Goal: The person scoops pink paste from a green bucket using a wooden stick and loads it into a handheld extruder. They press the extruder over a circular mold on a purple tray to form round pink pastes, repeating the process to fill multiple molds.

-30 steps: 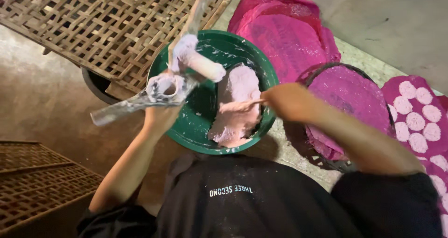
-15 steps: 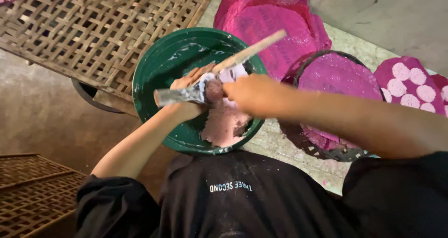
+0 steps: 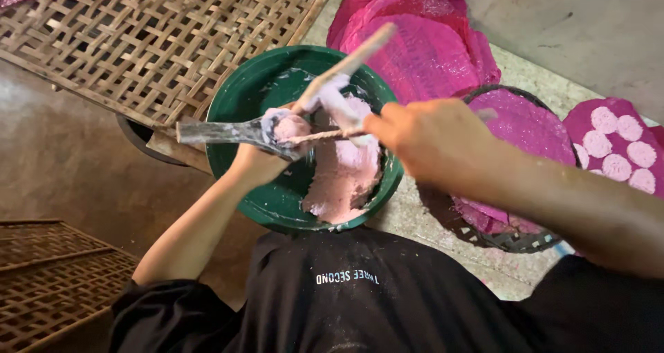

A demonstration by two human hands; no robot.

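A green bowl [image 3: 229,98] in front of me holds a mass of pink dough [image 3: 344,178]. My left hand [image 3: 254,163] is over the bowl, gripping a dough-smeared metal spoon [image 3: 207,131] that points left and a wooden stick [image 3: 356,57] that slants up to the right. A lump of pink dough sits on the spoon's head. My right hand [image 3: 423,140] is over the bowl's right rim, pinching a thin stick [image 3: 324,137] whose tip touches that lump.
A woven bamboo mat [image 3: 138,41] lies behind the bowl and another bamboo rack [image 3: 48,277] at lower left. Round pink cloth-covered trays [image 3: 429,48] lie at the back right, a dark basket lined with pink cloth [image 3: 526,128] at right, and a pink cloth with several pale discs [image 3: 615,138] beyond it.
My left hand lowered the spoon and wooden stick from above the bowl's left rim to its middle. My right hand left the dough, came over the spoon, and now sits further right with the thin stick.
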